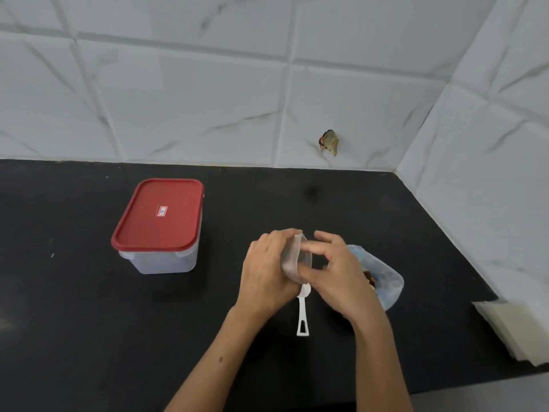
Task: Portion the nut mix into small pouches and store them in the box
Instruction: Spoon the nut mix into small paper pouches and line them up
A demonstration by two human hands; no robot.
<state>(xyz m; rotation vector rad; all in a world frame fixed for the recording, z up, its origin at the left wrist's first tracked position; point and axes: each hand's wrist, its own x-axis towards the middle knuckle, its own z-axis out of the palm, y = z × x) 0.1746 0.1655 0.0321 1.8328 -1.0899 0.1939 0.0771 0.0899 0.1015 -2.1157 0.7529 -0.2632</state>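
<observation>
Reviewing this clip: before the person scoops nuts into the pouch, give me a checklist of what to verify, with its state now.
1. Small pouch held by both hands: ok; left hand grips it, right hand pinches its edge.
2. Pouch mouth open: cannot tell.
3. White scoop within reach: ok; lies on the counter, unheld.
4. Nut mix bag open: ok; partly hidden by the right hand.
5. Box ready to receive pouches: not ok; red lid on.

Black stone countertop (pixel 89 322) set in a corner, meeting two walls of white marble-veined tiles (pixel 190 93) with grey grout lines. A chipped hole (pixel 329 142) breaks the rear wall near the counter. Lighting is soft and even.
</observation>
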